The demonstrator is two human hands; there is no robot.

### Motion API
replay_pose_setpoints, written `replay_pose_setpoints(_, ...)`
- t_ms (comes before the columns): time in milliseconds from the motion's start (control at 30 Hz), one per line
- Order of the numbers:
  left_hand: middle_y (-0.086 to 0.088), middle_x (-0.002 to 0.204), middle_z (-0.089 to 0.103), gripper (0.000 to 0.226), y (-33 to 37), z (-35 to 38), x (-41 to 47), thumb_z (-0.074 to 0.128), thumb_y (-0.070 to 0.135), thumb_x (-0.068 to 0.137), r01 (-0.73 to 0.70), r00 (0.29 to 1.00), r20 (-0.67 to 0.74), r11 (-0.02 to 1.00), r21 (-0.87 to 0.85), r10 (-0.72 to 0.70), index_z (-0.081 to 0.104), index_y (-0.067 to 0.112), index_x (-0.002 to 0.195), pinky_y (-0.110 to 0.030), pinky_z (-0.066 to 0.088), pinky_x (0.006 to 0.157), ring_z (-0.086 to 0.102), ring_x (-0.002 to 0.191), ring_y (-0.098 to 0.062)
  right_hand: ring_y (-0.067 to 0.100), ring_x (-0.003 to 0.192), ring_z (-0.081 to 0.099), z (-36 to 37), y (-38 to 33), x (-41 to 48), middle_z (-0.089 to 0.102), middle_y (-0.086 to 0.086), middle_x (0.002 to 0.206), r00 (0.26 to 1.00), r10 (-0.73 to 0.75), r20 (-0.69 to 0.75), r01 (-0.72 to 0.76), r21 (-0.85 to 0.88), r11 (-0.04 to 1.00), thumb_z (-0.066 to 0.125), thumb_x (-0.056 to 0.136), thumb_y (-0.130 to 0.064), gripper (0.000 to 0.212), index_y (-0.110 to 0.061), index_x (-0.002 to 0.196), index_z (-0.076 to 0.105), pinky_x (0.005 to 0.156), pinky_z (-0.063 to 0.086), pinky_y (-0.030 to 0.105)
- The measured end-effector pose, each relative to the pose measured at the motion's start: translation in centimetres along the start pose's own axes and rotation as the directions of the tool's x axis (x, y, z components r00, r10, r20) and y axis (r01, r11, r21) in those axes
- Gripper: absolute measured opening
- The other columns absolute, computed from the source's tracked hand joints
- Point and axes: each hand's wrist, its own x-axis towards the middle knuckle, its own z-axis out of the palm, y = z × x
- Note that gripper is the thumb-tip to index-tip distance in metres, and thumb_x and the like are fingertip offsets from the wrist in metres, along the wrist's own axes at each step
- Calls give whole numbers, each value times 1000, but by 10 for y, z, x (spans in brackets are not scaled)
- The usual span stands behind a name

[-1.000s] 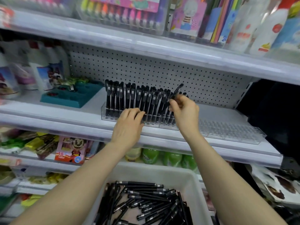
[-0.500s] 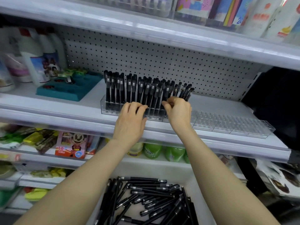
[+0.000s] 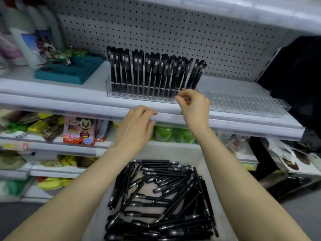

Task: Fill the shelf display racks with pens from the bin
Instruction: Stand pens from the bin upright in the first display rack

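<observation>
Filling looks half done: black pens (image 3: pixel 149 72) stand in one clear plastic rack (image 3: pixel 121 92), the next clear rack (image 3: pixel 243 103) is bare, and many more lie in the white bin (image 3: pixel 175 153). Both hands seem to hold nothing: left hand (image 3: pixel 137 126) loose, right hand (image 3: pixel 194 106) curled.

Upright black pens (image 3: pixel 149 72) stood in a clear plastic rack (image 3: pixel 139 95) on the white metal shelf (image 3: pixel 52 100), just behind the right hand (image 3: pixel 194 105). A second clear plastic rack (image 3: pixel 243 105) lay to that hand's right. Loose black pens (image 3: pixel 165 197) lay in a white plastic bin (image 3: pixel 224 206) below the left hand (image 3: pixel 135 126) and the right hand.
</observation>
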Motion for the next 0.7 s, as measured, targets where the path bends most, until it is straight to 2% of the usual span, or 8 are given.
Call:
replay_pose_setpoints(100, 0, 115, 55, 31, -5, 14, -39, 52, 29, 95, 40, 996, 78, 999, 15, -41, 59, 20, 123, -37, 48, 80, 50, 103, -22, 8, 67, 64, -4, 19, -52, 68, -9, 71, 998, 13, 64, -13, -8, 1000, 69, 88, -27, 9, -20, 86, 74, 72, 55, 33)
replay_pose_setpoints(233, -2, 105, 60, 37, -17, 40, -67, 37, 40, 96, 89, 981, 159, 986, 144, -112, 63, 24, 118, -39, 43, 79, 54, 97, -28, 7, 64, 62, 9, 51, -108, 67, -11, 67, 938, 75, 337, -37, -120, 992, 73, 83, -31, 7, -25, 80, 74, 69, 52, 28)
replay_pose_setpoints(300, -2, 98, 62, 39, -19, 45, -66, 35, 41, 96, 74, 980, 165, 977, 201, -108, 64, 24, 114, -40, 38, 80, 53, 91, -29, 7, 66, 61, 17, 62, -122, 67, -11, 67, 861, 113, 496, -35, -162, 986, 77, 79, -31, 7, -25, 77, 73, 69, 50, 26)
replay_pose_setpoints(400, -4, 95, 63, 35, -20, 48, -63, 36, 38, 97, 54, 981, 167, 973, 224, -93, 64, 23, 111, -40, 36, 81, 52, 88, -30, 7, 67, 57, 25, 68, -128, 60, -13, 66, 690, 130, 712, 42, -219, 975, 83, 72, -26, 13, -24, 80, 73, 69, 49, 25)
replay_pose_setpoints(467, -4, 95, 63, 35, -20, 50, -62, 35, 38, 97, 57, 981, 170, 975, 216, -95, 63, 22, 111, -41, 36, 82, 52, 88, -30, 10, 71, 57, 29, 68, -126, 58, -13, 69, 638, 117, 761, 105, -236, 966, 83, 72, -22, 16, -20, 84, 73, 72, 51, 28)
replay_pose_setpoints(700, -3, 95, 62, 37, -20, 49, -62, 32, 39, 97, 52, 981, 172, 977, 209, -89, 62, 23, 112, -40, 33, 84, 54, 90, -30, 17, 83, 57, 36, 70, -125, 58, -5, 86, 645, 88, 759, 185, -267, 946, 80, 77, -20, 33, -17, 108, 69, 78, 46, 27)
